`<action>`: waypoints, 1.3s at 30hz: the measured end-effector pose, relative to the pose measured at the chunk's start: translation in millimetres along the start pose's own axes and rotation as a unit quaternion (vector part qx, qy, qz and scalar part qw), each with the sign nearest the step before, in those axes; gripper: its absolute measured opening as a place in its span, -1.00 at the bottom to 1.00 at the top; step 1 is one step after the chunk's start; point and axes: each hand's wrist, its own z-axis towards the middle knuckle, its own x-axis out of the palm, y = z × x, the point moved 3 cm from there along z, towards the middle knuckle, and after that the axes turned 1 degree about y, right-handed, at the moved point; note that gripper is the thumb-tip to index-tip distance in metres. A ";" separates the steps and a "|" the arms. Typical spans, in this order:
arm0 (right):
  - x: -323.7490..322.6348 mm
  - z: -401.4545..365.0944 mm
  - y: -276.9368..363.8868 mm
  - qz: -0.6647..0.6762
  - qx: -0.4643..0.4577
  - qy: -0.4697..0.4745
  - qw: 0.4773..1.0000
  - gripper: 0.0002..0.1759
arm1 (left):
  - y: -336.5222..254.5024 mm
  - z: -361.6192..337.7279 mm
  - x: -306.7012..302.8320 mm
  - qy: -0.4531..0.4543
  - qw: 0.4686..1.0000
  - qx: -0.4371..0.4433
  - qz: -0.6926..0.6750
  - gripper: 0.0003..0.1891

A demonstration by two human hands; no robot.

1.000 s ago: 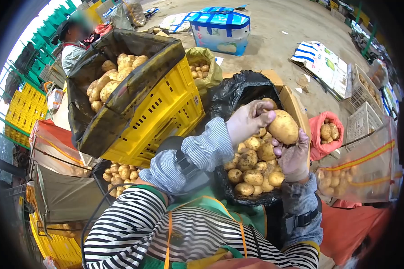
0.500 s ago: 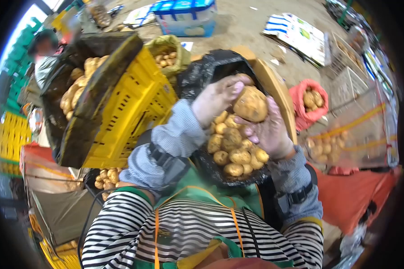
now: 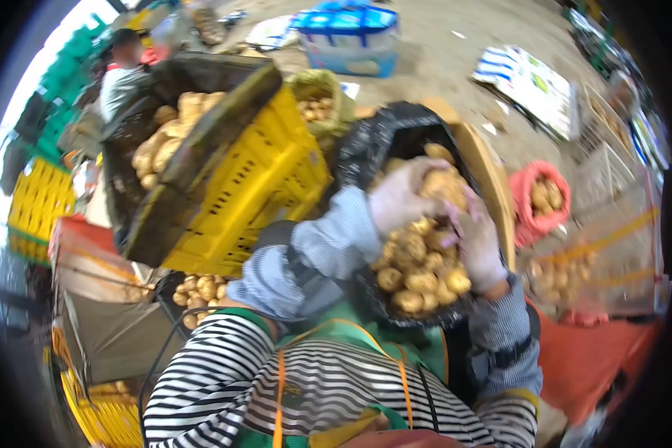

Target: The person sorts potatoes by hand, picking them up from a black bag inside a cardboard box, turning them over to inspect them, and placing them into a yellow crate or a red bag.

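A large potato (image 3: 444, 185) is held between my two gloved hands above a black plastic bag (image 3: 366, 145). My left hand (image 3: 403, 198) curls around its left side. On the right and lower side, the fingers of my right hand (image 3: 481, 245) press against it; motion blurs them a little. Many smaller potatoes (image 3: 421, 281) lie in the bag under my hands, and part of the pile is hidden by them. A cardboard box wall (image 3: 488, 179) surrounds the bag on the right.
Left of the bag, a tilted yellow crate (image 3: 257, 179) holds large potatoes (image 3: 179, 134). A red sack (image 3: 523, 216) with potatoes stands at right, a green sack (image 3: 340, 112) behind. A blue-and-white bag (image 3: 349, 45) sits farther back. Another person (image 3: 125, 78) is at upper left.
The potato has turned between my hands and sits lower against the pile. My left hand has shifted from its top to its left side. The whole view has moved slightly.
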 end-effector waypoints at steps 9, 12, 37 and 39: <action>0.1 -1.9 2.4 0.084 0.029 -0.027 0.996 -0.24 | -15.8 -3.8 5.5 -0.007 0.996 0.046 0.074 -0.25; -5.0 2.7 3.5 0.140 -0.022 0.018 0.990 -0.21 | -17.4 -3.6 -0.2 0.006 1.000 0.002 -0.010 -0.24; -21.0 1.2 4.2 0.102 -0.077 -0.112 0.985 -0.70 | -22.3 -12.9 -10.7 0.031 0.997 -0.070 0.031 -0.36; -18.1 3.7 1.6 0.116 -0.050 -0.111 0.986 -0.71 | -24.0 -11.9 -12.1 0.081 0.984 0.024 0.157 -0.28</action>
